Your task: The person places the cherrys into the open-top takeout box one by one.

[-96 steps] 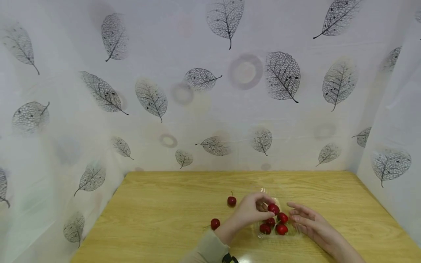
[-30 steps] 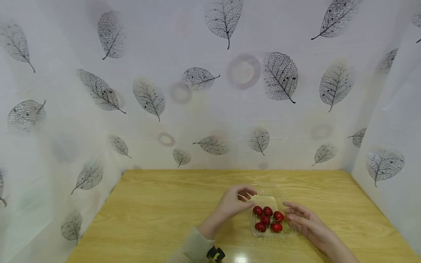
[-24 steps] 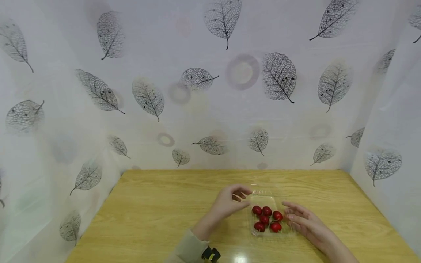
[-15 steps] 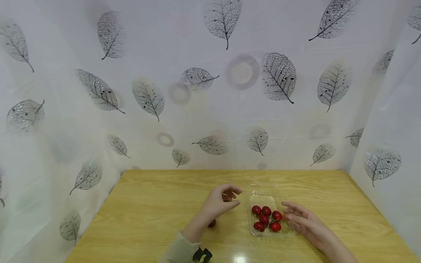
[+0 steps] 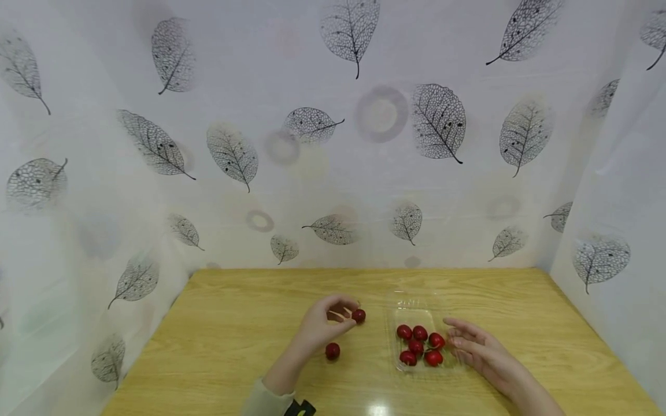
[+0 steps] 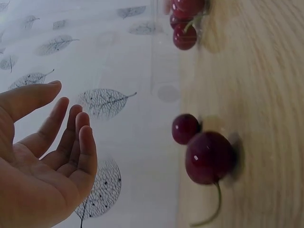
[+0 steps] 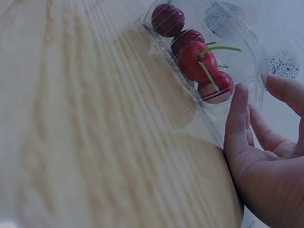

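My left hand [image 5: 321, 323] is over the table left of the clear plastic box [image 5: 414, 315], fingers loosely bent and thumb apart. In the head view its fingertips come right up to a dark red cherry [image 5: 358, 316]; the left wrist view shows nothing in its grasp. A second cherry [image 5: 332, 351] lies nearer, beside the wrist. The left wrist view has both on the wood, the larger-looking cherry [image 6: 209, 159] trailing a green stem. Several cherries [image 5: 415, 347] sit in the box. Against its right side, my right hand [image 5: 484, 352] rests with relaxed fingers [image 7: 236, 116].
The wooden table [image 5: 234, 335] reaches back to a pale leaf-printed sheet [image 5: 333, 173], which also encloses both sides. A dark band [image 5: 300, 408] circles the left wrist below a light sleeve [image 5: 267, 400].
Earlier my left hand held a cherry over the box; that cherry now lies among the others inside. The hand has since moved left to the two loose cherries. My right hand stays put.
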